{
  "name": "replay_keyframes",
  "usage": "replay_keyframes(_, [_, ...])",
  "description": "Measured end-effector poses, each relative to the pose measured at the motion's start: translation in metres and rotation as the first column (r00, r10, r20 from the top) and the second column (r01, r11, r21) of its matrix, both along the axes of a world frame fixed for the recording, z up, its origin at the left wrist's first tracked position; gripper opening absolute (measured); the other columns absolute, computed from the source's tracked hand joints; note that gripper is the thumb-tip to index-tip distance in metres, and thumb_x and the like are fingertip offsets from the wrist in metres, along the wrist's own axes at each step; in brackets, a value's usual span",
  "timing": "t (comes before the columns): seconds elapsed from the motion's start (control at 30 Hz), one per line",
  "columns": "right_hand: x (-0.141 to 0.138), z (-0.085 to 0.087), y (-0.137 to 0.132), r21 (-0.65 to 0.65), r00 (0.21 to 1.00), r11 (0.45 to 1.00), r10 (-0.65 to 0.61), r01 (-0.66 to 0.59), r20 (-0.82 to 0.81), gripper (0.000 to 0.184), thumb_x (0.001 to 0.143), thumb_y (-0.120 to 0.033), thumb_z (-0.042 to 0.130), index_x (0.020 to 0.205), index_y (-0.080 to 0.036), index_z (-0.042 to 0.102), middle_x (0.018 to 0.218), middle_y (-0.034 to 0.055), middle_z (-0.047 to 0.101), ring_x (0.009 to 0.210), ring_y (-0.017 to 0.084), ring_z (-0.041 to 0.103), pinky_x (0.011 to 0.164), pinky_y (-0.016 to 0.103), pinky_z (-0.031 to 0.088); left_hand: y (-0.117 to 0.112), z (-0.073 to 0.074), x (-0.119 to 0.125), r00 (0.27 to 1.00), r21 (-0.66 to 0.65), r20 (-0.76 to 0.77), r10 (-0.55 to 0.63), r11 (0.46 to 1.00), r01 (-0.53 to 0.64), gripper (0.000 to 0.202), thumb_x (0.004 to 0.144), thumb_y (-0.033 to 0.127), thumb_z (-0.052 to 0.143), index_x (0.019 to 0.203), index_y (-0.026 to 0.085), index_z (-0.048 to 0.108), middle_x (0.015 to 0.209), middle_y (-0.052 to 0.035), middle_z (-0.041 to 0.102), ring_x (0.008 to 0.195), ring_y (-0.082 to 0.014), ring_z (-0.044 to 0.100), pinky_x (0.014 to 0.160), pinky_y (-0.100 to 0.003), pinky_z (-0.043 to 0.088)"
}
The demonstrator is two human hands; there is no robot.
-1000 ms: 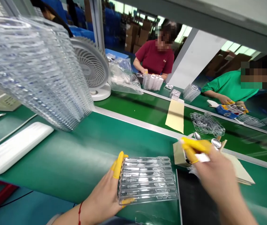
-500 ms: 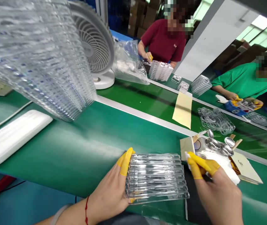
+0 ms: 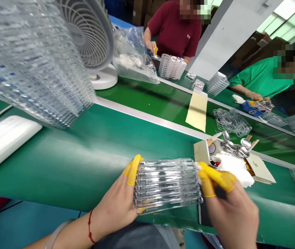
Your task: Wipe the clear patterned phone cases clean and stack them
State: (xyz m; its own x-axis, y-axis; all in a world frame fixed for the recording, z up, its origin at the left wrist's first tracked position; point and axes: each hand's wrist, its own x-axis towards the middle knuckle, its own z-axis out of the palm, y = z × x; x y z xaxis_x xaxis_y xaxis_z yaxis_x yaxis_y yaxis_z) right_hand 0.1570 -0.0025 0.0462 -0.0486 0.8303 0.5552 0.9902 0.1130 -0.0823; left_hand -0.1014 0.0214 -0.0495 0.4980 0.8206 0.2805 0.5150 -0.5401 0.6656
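Note:
My left hand, in yellow finger cots, grips the left end of a stack of clear ribbed plastic cases. The stack is held just above the near part of the green table, its ridges running sideways. Also in yellow finger cots, my right hand pinches a small white wad, tissue or cloth, against the stack's upper right corner. Behind that hand lie a crumpled white tissue and a cream box with round shiny metal pieces.
A tall stack of clear plastic leans at upper left, before a grey fan. A white lamp-like bar lies left. Across a metal strip sit clear trays and cream paper. Two co-workers, in a red shirt and a green shirt, handle parts.
My right hand has moved left, bringing the white wad onto the stack's right edge. My left hand keeps its grip. The whole view has shifted slightly.

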Motion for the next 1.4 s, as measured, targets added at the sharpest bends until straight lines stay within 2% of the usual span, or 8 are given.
replay_keyframes(0.13, [-0.064,-0.004,0.0,0.017,0.936,0.945,0.325,-0.326,-0.132,0.029,0.107,-0.019,0.046,0.104,-0.027,0.073,0.081,0.0028,0.073,0.071,0.021,0.064,0.081,0.037,0.051,0.003,0.002,0.002,1.0,0.011,0.017,-0.01,1.0,0.01,0.091,0.106,0.034,0.055,0.171,0.024,-0.007,0.164,-0.0262,0.044,0.147,-0.0431,0.052,0.112,-0.065,0.054])
replay_keyframes(0.23, [-0.034,-0.009,0.001,-0.023,0.964,0.964,0.265,-0.264,0.016,0.028,0.105,-0.022,0.052,0.088,-0.024,0.074,0.077,0.0054,0.071,0.068,0.021,0.061,0.068,0.035,0.048,0.003,0.004,0.002,1.0,-0.007,0.01,0.001,1.0,-0.001,0.097,0.104,0.043,0.062,0.171,0.025,-0.006,0.164,-0.0264,0.043,0.143,-0.0429,0.056,0.112,-0.063,0.055])
replay_keyframes(0.3, [0.005,-0.008,0.0,0.016,0.987,0.998,0.052,-0.055,0.149,0.04,0.108,-0.036,0.051,0.072,-0.025,0.068,0.065,0.0058,0.062,0.062,0.023,0.055,0.059,0.036,0.043,0.002,0.005,0.002,1.0,-0.025,0.016,0.009,1.0,-0.009,0.104,0.101,0.05,0.066,0.171,0.024,-0.006,0.164,-0.0277,0.043,0.138,-0.0427,0.061,0.11,-0.062,0.057])
replay_keyframes(0.37, [0.027,-0.005,0.0,0.028,0.992,1.0,0.005,-0.008,0.124,0.039,0.109,-0.041,0.051,0.078,-0.024,0.069,0.066,0.0046,0.061,0.061,0.023,0.055,0.058,0.036,0.044,0.002,0.005,0.001,1.0,-0.026,0.012,0.013,1.0,-0.012,0.105,0.101,0.051,0.065,0.171,0.024,-0.008,0.163,-0.0277,0.045,0.135,-0.0422,0.063,0.107,-0.06,0.059])
replay_keyframes(0.47, [0.006,-0.002,0.008,-0.019,0.964,0.969,0.243,-0.247,-0.111,0.018,0.108,-0.029,0.057,0.108,-0.022,0.073,0.088,0.0054,0.071,0.08,0.022,0.065,0.074,0.034,0.052,0.002,0.003,0.001,1.0,0.012,-0.009,0.02,1.0,-0.02,0.101,0.103,0.048,0.063,0.171,0.022,-0.006,0.159,-0.0276,0.049,0.139,-0.0441,0.06,0.109,-0.062,0.058])
replay_keyframes(0.6, [-0.028,-0.002,0.02,-0.073,0.859,0.861,0.491,-0.504,-0.146,0.019,0.106,-0.016,0.056,0.108,-0.021,0.075,0.087,0.0048,0.07,0.077,0.021,0.059,0.076,0.035,0.048,0.003,0.005,0.001,0.999,0.051,-0.034,-0.001,0.999,0.003,0.096,0.103,0.042,0.062,0.172,0.019,-0.001,0.159,-0.0276,0.049,0.145,-0.0445,0.055,0.111,-0.062,0.057])
replay_keyframes(1.2, [-0.011,-0.002,0.022,-0.129,0.79,0.78,0.593,-0.612,-0.156,0.023,0.097,-0.006,0.055,0.099,-0.016,0.076,0.084,0.0084,0.068,0.077,0.022,0.052,0.075,0.038,0.042,0.005,0.013,0.003,0.998,0.071,-0.061,0.0,0.997,0.005,0.094,0.104,0.044,0.057,0.171,0.014,-0.001,0.151,-0.0329,0.054,0.124,-0.0468,0.069,0.094,-0.064,0.064])
replay_keyframes(1.4, [-0.004,0.002,0.019,-0.165,0.828,0.812,0.556,-0.56,-0.078,0.025,0.098,-0.007,0.055,0.106,-0.019,0.076,0.085,0.0072,0.068,0.076,0.022,0.054,0.072,0.037,0.041,0.005,0.012,0.004,0.997,0.079,-0.071,-0.002,0.997,0.008,0.094,0.105,0.048,0.056,0.171,0.014,-0.002,0.148,-0.0316,0.057,0.129,-0.0439,0.067,0.098,-0.063,0.063])
